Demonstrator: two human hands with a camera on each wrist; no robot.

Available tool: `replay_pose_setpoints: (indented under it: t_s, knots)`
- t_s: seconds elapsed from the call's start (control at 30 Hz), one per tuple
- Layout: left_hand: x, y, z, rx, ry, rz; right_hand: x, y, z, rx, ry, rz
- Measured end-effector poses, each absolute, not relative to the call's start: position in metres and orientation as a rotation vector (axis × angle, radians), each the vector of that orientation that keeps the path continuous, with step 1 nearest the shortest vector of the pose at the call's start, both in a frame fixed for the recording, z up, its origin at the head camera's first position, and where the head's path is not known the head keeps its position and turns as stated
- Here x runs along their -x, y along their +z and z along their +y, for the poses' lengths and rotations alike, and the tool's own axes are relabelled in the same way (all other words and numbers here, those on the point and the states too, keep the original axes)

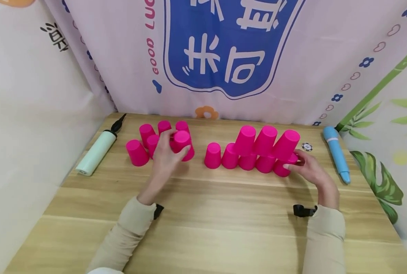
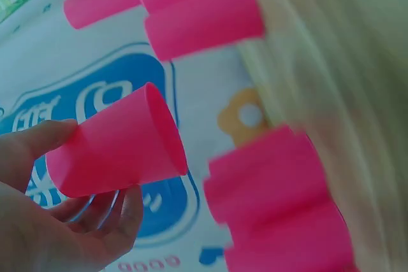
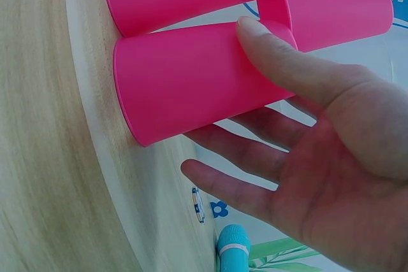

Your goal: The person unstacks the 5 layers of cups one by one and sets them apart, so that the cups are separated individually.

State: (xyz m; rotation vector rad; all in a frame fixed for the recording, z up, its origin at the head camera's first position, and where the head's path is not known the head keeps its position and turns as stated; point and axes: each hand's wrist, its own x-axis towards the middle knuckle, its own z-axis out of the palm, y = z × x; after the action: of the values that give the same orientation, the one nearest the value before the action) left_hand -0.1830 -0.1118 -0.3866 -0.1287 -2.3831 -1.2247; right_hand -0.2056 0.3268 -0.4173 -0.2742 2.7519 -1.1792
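Note:
My left hand [image 1: 166, 156] pinches an upside-down pink cup [image 1: 182, 136] between thumb and fingers. In the left wrist view that cup [image 2: 121, 144] appears raised, its open rim facing the tabletop. Several more upturned pink cups [image 1: 137, 153] stand around and behind this hand, partly hidden by it. To the right is a row of upturned pink cups [image 1: 213, 156] with three cups [image 1: 266, 140] stacked over its right part. My right hand [image 1: 311, 167] holds the row's rightmost bottom cup [image 3: 191, 84], thumb on the near side and fingers behind.
A pale green hand pump [image 1: 97, 152] with a black nozzle lies at the left edge of the wooden table [image 1: 224, 224]. At the right lie a blue pen-shaped object [image 1: 337, 154] and a small round chip [image 1: 307, 147]. A printed cloth [image 1: 128, 68] hangs behind the table.

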Motion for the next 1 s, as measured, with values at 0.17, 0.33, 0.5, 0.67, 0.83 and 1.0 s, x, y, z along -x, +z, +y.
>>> replay_pose_setpoints:
  t_s: [0.17,0.33,0.5,0.67,0.83,1.0]
  knots:
    - [0.176,-0.392,-0.134,0.085,-1.166,-2.432,0.207,-0.413,0.332,0.264,-1.161,2.755]
    - [0.179,-0.402,-0.147,0.029,-1.146,-2.56,0.207,-0.413,0.333,0.253,-1.159,2.76]
    - [0.181,-0.414,-0.155,-0.039,-1.123,-2.655,0.206,-0.417,0.33,0.268,-1.168,2.749]
    - [0.184,-0.423,-0.161,-0.105,-1.081,-2.7,0.206,-0.418,0.328,0.277,-1.182,2.744]
    - [0.188,-0.427,-0.166,-0.137,-1.088,-2.734,0.208,-0.418,0.329,0.298,-1.178,2.77]
    - [0.19,-0.427,-0.168,-0.129,-1.11,-2.761,0.208,-0.419,0.329,0.286,-1.172,2.773]
